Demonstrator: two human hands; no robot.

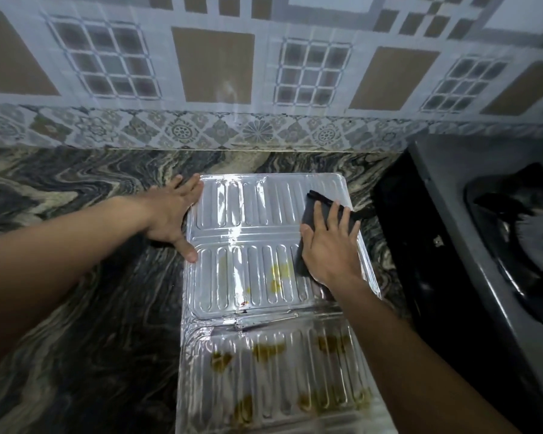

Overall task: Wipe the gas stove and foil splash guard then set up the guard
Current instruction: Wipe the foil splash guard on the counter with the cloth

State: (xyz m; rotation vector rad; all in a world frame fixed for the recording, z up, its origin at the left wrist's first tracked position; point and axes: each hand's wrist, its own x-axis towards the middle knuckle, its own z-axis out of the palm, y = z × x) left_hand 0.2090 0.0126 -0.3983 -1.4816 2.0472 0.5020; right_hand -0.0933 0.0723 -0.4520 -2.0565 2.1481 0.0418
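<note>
The silver ribbed foil splash guard [251,277] lies flat on the dark marbled counter, unfolded toward me, with yellow-brown stains on its middle and near panels. My left hand [170,217] rests flat with spread fingers against the guard's far left edge, holding nothing. My right hand [329,245] presses a dark cloth [314,208] flat onto the right side of the far panel. The gas stove [483,233] stands at the right, with a black burner grate partly in view.
The marbled counter [85,292] stretches left of the guard. A patterned tiled wall [213,73] rises right behind it. A dark gap separates the guard's right edge from the stove's side.
</note>
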